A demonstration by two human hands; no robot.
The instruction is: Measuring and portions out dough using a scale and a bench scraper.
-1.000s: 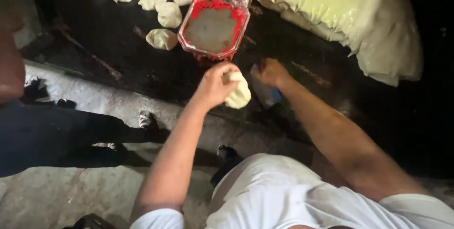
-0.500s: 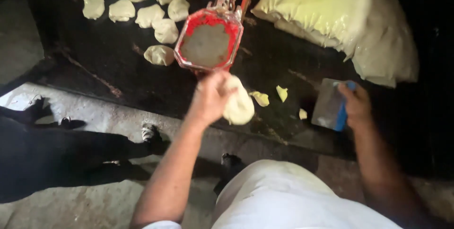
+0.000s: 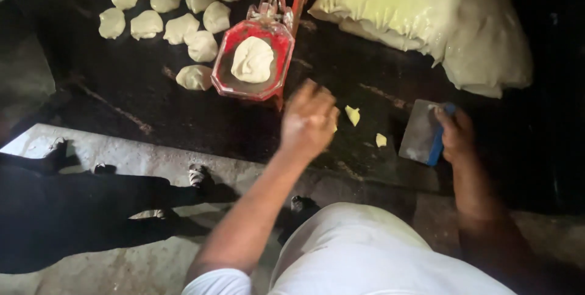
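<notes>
Head view: left hand, fingers loosely curled and empty, hovers just short of the dough lump lying in the red scale pan, while the right hand grips a scraper; a careless knock could tip the pan.

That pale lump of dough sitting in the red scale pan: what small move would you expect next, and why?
Probably a lift of the pale dough lump off the red scale pan to join the row of pale dough pieces beside it. The left hand hangs empty just in front of the pan, while the right hand holds the grey metal scraper with a blue handle.
</notes>
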